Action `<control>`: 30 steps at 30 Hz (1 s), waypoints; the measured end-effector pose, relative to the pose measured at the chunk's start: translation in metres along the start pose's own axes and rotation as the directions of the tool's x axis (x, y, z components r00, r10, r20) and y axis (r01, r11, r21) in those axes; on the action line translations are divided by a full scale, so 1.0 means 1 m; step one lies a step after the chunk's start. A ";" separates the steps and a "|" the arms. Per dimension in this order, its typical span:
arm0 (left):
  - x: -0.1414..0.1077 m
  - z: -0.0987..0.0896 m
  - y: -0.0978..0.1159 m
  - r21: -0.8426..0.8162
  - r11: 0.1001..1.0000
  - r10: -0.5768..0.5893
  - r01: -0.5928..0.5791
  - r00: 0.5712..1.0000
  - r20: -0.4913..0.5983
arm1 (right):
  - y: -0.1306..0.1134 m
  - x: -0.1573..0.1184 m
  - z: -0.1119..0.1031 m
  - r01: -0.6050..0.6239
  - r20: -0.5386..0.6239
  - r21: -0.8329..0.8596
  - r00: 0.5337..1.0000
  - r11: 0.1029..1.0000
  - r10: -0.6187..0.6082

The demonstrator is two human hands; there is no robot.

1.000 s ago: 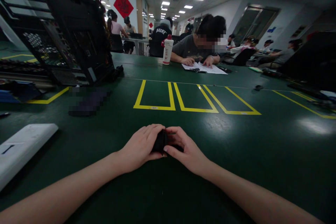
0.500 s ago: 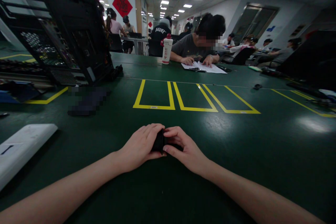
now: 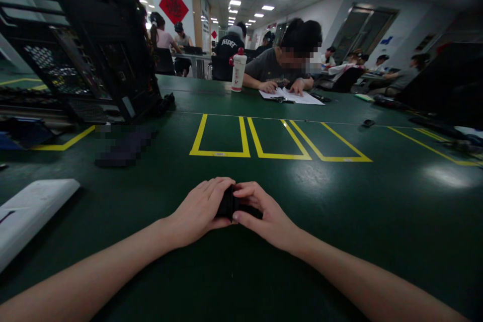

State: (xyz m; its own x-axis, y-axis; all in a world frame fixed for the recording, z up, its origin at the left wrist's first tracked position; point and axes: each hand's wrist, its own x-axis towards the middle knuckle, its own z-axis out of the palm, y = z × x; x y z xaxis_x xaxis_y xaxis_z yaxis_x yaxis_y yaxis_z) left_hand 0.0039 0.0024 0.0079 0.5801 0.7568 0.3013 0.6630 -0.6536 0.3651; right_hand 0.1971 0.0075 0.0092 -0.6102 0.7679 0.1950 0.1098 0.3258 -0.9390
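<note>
Between my hands, just above the green table (image 3: 241,282), is a small black cylinder-like object (image 3: 227,204) with a ridged edge on its right side. My left hand (image 3: 202,206) wraps round its left part, fingers over the top and thumb below. My right hand (image 3: 260,211) is curled, with thumb and fingertips pinching the ridged right end. Most of the object is hidden by my fingers, and its exact kind cannot be made out.
Yellow tape outlines (image 3: 281,156) mark the table ahead. At left stand an open black computer case (image 3: 121,70) and a white box-like device (image 3: 37,211). Across the table, a person (image 3: 279,68) bends over papers (image 3: 309,98) beside a white bottle (image 3: 238,73).
The whole view has shifted very slightly. Both hands keep their hold on the black object, and a little more of its ridged right edge shows between the fingers.
</note>
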 end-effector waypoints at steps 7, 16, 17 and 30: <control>-0.001 0.005 -0.005 0.013 1.000 0.006 -0.005 1.000 -0.024 | -0.003 0.003 0.001 -0.090 -0.011 0.048 0.996 0.995 0.091; -0.001 0.002 -0.001 0.018 1.000 -0.006 0.006 1.000 0.002 | 0.001 0.001 -0.001 -0.005 0.024 0.100 1.000 0.995 0.003; -0.001 0.001 -0.001 0.018 1.000 -0.007 0.007 1.000 0.001 | 0.001 0.001 0.000 -0.010 0.020 0.101 1.000 0.995 0.008; -0.002 0.005 -0.005 0.009 1.000 -0.019 0.019 1.000 0.002 | 0.000 0.001 -0.002 -0.060 0.042 0.097 0.998 0.993 0.057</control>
State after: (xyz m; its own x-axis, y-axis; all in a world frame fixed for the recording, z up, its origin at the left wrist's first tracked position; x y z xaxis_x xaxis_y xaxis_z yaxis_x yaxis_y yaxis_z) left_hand 0.0019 0.0042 0.0007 0.5684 0.7690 0.2924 0.6782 -0.6392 0.3626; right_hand 0.1977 0.0093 0.0101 -0.6353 0.7613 0.1296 0.0702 0.2240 -0.9721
